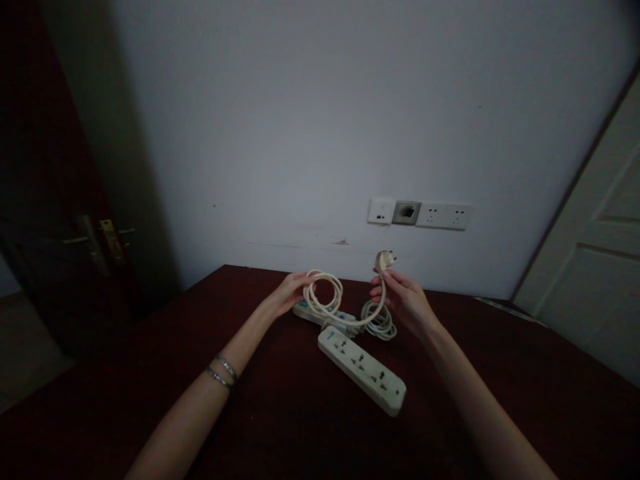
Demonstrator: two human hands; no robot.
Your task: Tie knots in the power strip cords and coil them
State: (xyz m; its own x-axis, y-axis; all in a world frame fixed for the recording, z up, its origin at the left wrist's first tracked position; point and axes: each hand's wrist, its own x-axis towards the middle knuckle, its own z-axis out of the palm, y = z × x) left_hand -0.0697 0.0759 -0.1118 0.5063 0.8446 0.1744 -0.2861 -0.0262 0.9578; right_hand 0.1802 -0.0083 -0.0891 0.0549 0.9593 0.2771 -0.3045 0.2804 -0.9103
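Observation:
My left hand [293, 291] is closed around a coiled loop of cream power cord [324, 297], held just above the table. My right hand [400, 297] pinches the same cord just below its plug [385, 260], which points up towards the wall. The cord runs down to a white power strip [361, 368] lying flat on the dark red table [280, 427] between my forearms. A second power strip [320, 313] with blue markings lies behind it, beside another small coil of cord [381, 325].
A row of wall sockets [419, 214] sits on the white wall above the table's far edge. A dark door with a brass handle [100, 241] stands at the left, and a pale door [595, 267] at the right.

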